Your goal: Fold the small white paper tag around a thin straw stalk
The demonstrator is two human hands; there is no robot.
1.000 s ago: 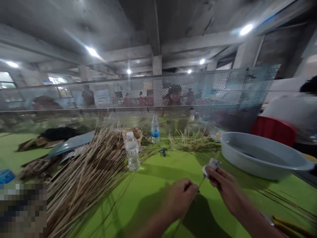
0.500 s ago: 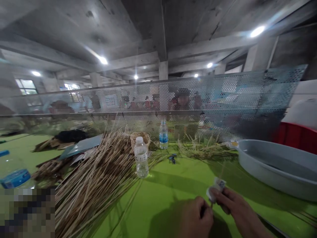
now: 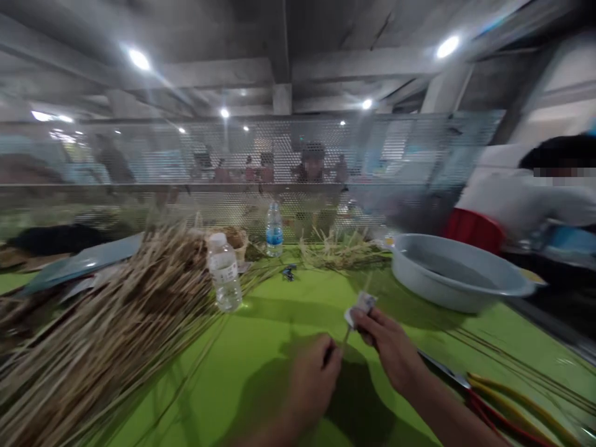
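Fingers curled, my left hand grips the lower end of a thin pale stalk. My right hand pinches a small white folded piece, paper or cloth, around that stalk; its upper end pokes out above, blurred. Both hands are above the green tabletop. To the left lies a big heap of dry stalks. Scissors with red and yellow handles lie right of my right forearm.
A clear bottle stands beside the heap, with a blue-labelled bottle farther back near a woven basket. A grey-blue basin holds water at the right. A perforated screen runs behind; a person is at far right.
The view has swung right and down, so the scissors and the person at right now show. Both hands keep their hold on the stalk and white piece.
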